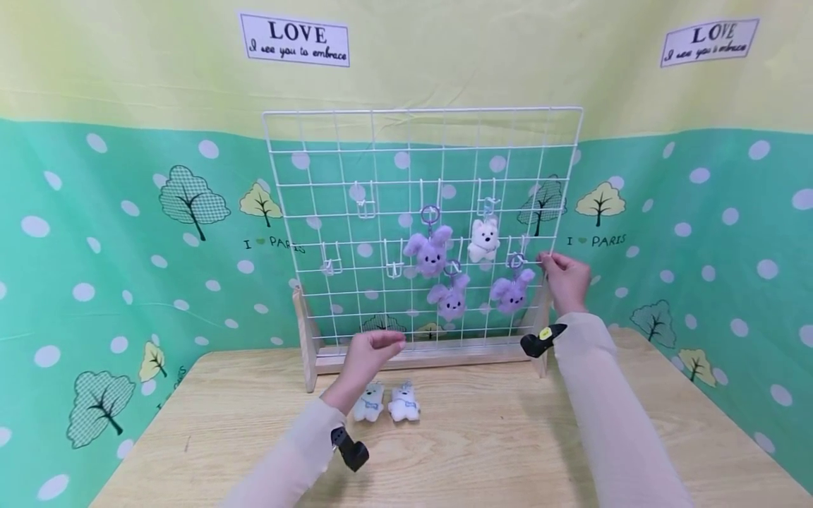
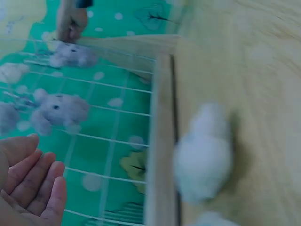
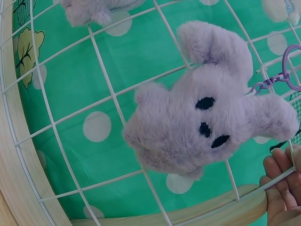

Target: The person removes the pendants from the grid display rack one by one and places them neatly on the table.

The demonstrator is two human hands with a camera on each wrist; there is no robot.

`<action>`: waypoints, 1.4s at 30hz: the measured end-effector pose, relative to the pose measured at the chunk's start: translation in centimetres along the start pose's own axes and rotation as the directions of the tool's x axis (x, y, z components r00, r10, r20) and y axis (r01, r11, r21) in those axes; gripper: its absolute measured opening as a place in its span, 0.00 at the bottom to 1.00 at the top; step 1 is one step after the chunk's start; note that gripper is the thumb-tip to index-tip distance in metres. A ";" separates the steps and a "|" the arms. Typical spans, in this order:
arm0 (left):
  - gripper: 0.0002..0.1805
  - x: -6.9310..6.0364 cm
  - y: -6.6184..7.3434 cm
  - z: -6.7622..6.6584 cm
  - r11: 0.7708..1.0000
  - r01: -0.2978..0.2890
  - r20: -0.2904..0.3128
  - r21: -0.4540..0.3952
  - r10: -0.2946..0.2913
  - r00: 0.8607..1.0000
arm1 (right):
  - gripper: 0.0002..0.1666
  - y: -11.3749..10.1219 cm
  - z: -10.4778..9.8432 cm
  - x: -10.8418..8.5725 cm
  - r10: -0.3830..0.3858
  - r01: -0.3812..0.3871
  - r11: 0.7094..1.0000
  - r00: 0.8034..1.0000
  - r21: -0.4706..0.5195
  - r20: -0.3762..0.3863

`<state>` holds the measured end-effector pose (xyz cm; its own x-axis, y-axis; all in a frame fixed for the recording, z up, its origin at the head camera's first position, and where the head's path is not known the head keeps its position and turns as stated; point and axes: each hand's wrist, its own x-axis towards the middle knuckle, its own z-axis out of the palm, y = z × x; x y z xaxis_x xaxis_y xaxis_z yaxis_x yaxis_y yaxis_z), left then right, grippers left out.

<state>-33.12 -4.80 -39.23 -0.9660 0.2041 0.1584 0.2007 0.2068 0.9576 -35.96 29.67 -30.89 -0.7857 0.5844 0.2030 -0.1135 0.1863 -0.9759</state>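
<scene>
My right hand (image 1: 565,279) pinches the right edge wire of a white wire grid rack (image 1: 422,111), beside a purple plush bunny keychain (image 1: 512,292). In the right wrist view that bunny (image 3: 193,117) hangs by a purple ring, with the fingers (image 3: 277,183) against the edge wire. My left hand (image 1: 371,356) hovers before the rack's lower part, fingers loosely extended and holding nothing. On the table below it lie two white plush keychains (image 1: 369,402) with blue neckpieces. In the left wrist view the left palm (image 2: 33,188) faces up.
Two more purple bunnies (image 1: 430,252) and a white plush animal (image 1: 485,240) hang on the grid. White hooks (image 1: 365,206) are fixed to its left half. The rack stands in a wooden base (image 1: 425,358) on a wooden table (image 1: 483,451), before a patterned green and yellow cloth (image 1: 127,233).
</scene>
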 end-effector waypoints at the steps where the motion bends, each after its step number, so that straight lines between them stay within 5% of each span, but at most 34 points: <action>1: 0.13 0.0 0.8 -0.2 1.000 -0.013 0.005 -0.010 0.013 1.000 | 0.20 0.0 0.0 0.0 -0.002 0.002 1.000 1.000 0.003 0.000; 8: 0.15 0.3 6.0 -1.4 0.995 -0.099 0.043 -0.024 0.100 0.994 | 0.21 -0.1 0.0 -0.2 -0.023 0.023 1.000 1.000 -0.012 -0.001; 22: 0.17 2.7 12.4 -1.6 0.972 -0.229 0.037 -0.043 0.231 0.972 | 0.22 -0.2 -0.1 -0.3 -0.028 0.028 0.999 1.000 -0.035 0.009; 33: 0.13 6.3 15.7 -0.4 0.961 -0.268 -0.116 0.074 0.275 0.954 | 0.23 -0.2 -0.5 -0.3 -0.017 0.018 0.999 0.999 -0.027 0.031; 42: 0.11 7.6 16.3 0.6 0.952 -0.232 -0.258 0.198 0.279 0.925 | 0.22 0.1 -0.2 0.0 -0.032 0.033 0.999 0.999 -0.041 0.033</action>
<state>-37.07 0.73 -22.60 -0.8794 -0.0007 0.4760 0.4477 0.3387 0.8275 -35.84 29.86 -31.01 -0.8011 0.5521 0.2313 -0.1143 0.2382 -0.9645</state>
